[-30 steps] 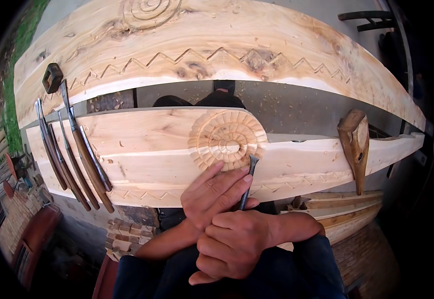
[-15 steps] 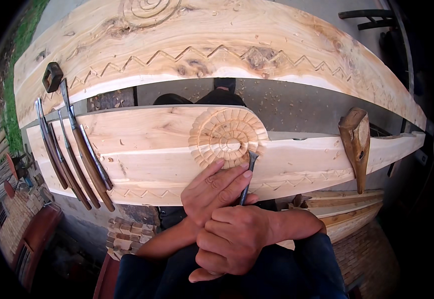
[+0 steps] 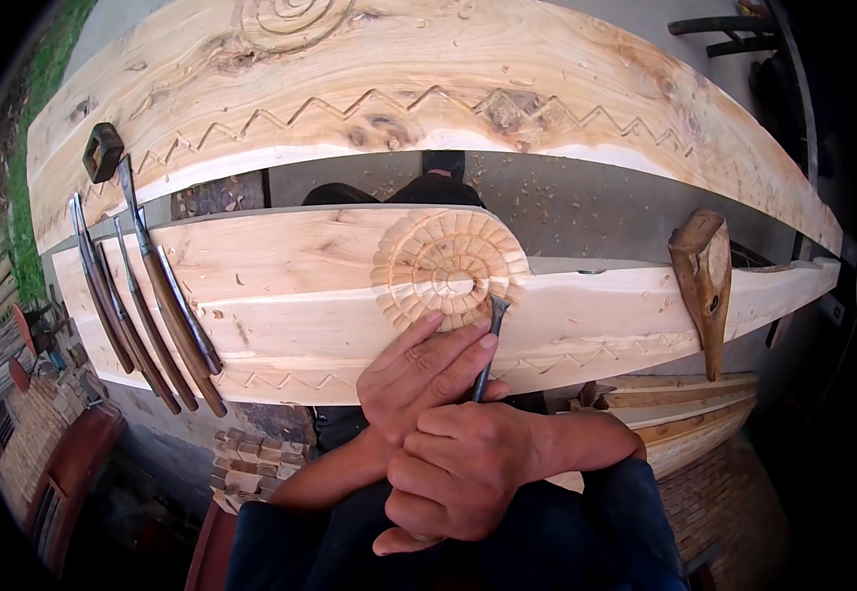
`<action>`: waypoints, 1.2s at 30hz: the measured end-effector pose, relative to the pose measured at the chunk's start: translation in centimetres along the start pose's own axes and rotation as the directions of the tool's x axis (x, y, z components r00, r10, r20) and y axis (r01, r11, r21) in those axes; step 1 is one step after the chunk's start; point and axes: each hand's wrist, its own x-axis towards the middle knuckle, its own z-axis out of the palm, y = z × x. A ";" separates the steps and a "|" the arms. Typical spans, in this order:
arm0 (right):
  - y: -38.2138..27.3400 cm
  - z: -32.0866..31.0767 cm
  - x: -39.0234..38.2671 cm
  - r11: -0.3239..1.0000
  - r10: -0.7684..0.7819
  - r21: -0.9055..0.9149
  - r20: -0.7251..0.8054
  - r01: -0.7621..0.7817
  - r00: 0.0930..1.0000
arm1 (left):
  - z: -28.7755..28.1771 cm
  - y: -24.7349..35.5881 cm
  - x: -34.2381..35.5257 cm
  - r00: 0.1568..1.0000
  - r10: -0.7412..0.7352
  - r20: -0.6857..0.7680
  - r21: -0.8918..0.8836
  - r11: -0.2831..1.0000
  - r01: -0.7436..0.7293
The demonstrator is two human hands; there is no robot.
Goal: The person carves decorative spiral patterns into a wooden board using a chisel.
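Observation:
A dark steel chisel point(image 3: 490, 340) slants up to a round spiral carving point(image 3: 438, 266) with scalloped segments, its wide tip resting at the carving's lower right edge. My right hand point(image 3: 460, 473) is closed in a fist around the chisel's handle, which the fingers hide. Just beyond it, my left hand point(image 3: 423, 374) lies over the near edge of the pale wooden board point(image 3: 300, 330). Its fingertips press beside the chisel's shank, and part of a digit shows on the shank's other side. The two wrists cross closely, the right fist in front.
Several gouges and chisels point(image 3: 158, 315) lie side by side on the board's left, close to a dark hexagonal metal ring point(image 3: 103, 153). A wooden mallet point(image 3: 704, 286) rests on the right. Beyond is a larger carved plank point(image 3: 448, 59). Small wood blocks point(image 3: 251, 463) are piled below left.

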 end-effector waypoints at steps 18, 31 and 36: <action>1.1 -0.2 -0.1 0.993 -0.039 0.112 0.002 0.039 0.999 | 0.2 0.0 0.2 1.000 -0.014 0.014 0.006 1.000 0.013; -1.6 -2.5 -0.7 0.942 -0.146 -0.281 0.154 0.185 0.977 | 0.9 0.1 -0.6 0.992 0.106 -0.068 -0.046 0.993 -0.109; -1.1 -7.7 1.2 0.881 0.152 -0.426 -0.156 -0.206 0.976 | -0.1 0.3 -0.2 0.994 0.102 0.029 0.131 0.986 -0.105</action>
